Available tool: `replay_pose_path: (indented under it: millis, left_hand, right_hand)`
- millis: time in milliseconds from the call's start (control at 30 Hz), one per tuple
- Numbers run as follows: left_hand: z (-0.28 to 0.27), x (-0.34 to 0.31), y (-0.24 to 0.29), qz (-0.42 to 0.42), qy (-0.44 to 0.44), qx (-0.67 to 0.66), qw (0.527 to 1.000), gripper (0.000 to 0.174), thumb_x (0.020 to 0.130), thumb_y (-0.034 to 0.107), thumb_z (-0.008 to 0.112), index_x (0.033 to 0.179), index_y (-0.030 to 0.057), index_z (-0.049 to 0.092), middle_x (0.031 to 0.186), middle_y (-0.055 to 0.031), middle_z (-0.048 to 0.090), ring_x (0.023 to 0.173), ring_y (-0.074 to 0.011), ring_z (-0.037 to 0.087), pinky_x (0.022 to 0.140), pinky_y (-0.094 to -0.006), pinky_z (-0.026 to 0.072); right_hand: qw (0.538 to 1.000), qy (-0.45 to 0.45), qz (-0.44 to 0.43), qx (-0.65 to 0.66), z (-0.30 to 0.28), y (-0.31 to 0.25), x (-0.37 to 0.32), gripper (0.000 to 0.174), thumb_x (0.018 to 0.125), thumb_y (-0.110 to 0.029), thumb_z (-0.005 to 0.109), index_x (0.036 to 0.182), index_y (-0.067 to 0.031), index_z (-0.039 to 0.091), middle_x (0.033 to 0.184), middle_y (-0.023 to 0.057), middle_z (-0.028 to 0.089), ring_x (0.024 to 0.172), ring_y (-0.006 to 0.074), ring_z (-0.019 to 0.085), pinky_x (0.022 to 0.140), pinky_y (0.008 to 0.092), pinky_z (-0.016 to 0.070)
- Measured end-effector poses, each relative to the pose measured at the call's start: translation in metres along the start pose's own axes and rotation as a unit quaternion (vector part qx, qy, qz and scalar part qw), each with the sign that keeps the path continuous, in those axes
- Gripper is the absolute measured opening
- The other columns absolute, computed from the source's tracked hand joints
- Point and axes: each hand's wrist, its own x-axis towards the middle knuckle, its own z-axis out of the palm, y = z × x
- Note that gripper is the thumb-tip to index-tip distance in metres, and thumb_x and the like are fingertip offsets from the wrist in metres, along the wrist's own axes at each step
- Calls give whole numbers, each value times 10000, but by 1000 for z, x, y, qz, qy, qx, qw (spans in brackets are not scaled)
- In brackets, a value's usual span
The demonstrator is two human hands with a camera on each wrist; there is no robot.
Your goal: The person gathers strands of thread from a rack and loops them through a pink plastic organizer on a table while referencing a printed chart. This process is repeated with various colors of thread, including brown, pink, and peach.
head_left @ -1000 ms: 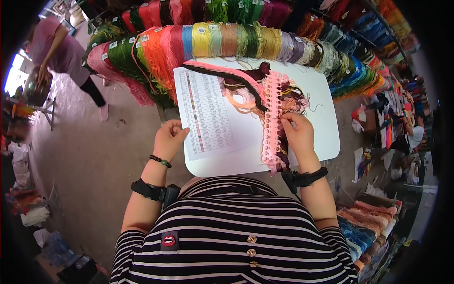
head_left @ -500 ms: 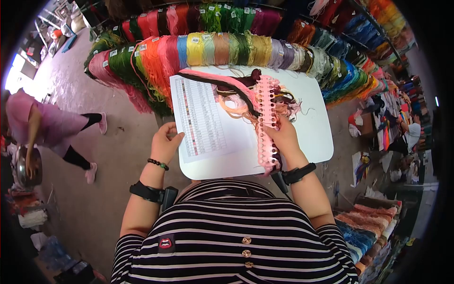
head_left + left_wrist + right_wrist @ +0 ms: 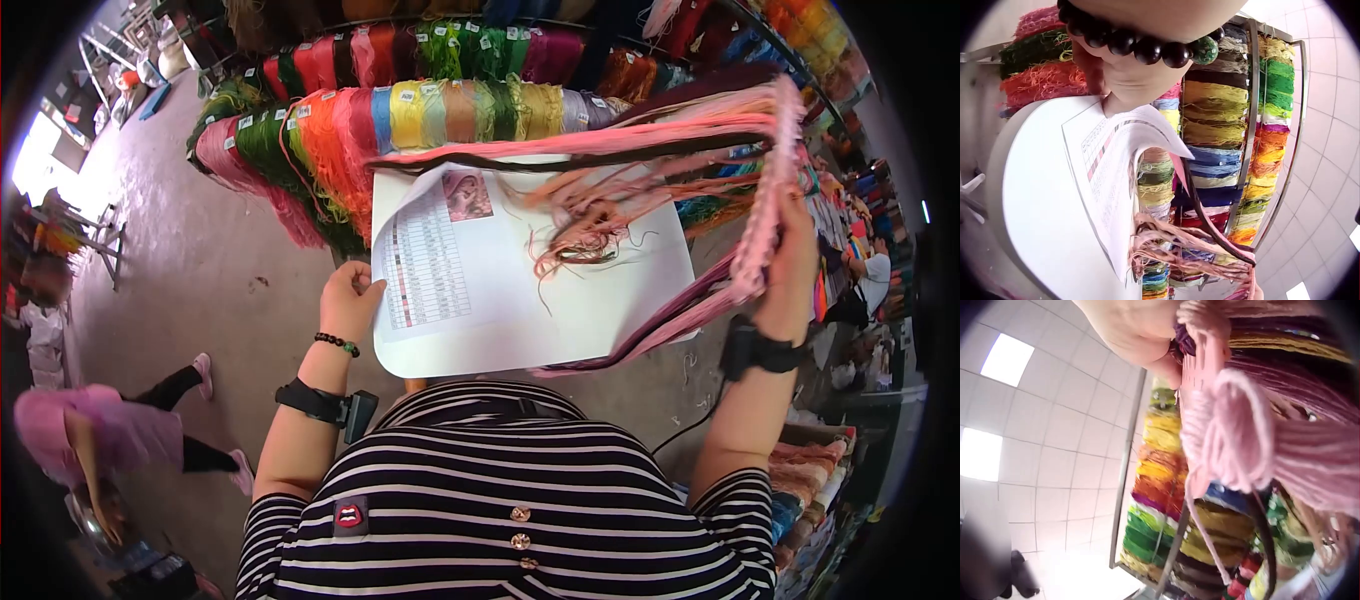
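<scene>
Pinching left edge of the printed white paper colour chart with left hand, fingers curled onto it; lies on the white rounded worktop, far corner curling up (wrist view). Clamped in right hand: long pink perforated plastic thread card, held high off the worktop's right side, trailing pink and maroon thread bundles back across. Risks: snagging the loose peach thread tangle, dragging the chart off, pulling strands out of their holes.

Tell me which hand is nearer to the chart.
Left. The left hand grips the chart at its left edge; the right hand holds the thread card up at the far right, apart from the chart.
</scene>
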Motion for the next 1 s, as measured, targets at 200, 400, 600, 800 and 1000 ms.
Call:
replay_pose_path:
  millis: [200,400,600,800,1000]
  left_hand:
    - [2,-2,2,-10,-1,-10,1000,194,768,102,730,909,23,623,746,-14,564,645,-121,541,636,-279,473]
    - [2,4,-2,1,0,34,999,234,760,105,742,943,29,617,761,-18,562,662,-131,546,645,-283,478]
    - [2,7,-2,8,7,55,998,324,717,112,775,980,26,607,794,-45,581,693,-159,556,664,-306,480]
    - [-3,19,-5,169,-9,112,979,447,647,53,779,1051,4,593,998,-128,615,889,-271,597,777,-359,499]
    - [-4,55,21,393,-71,180,899,481,749,126,720,1187,0,566,1143,-143,583,1001,-257,576,820,-339,479]
  right_hand:
    - [990,53,-21,126,-26,-39,18,259,917,-215,637,1114,-50,604,974,34,646,853,125,628,772,285,526]
    - [999,-1,42,1,33,48,-15,158,934,-219,592,1028,-96,561,833,14,606,690,128,606,590,274,521]
    - [973,-64,221,21,104,184,-91,217,860,-157,670,1041,-60,600,656,-25,551,426,65,447,344,236,317]
    - [965,-75,5,-253,124,236,-136,346,853,-277,629,1095,-29,614,966,221,665,933,390,635,812,440,490]
    - [969,-64,-73,-228,170,197,-148,317,866,-200,619,1133,-28,606,1037,200,664,953,372,639,789,445,508]
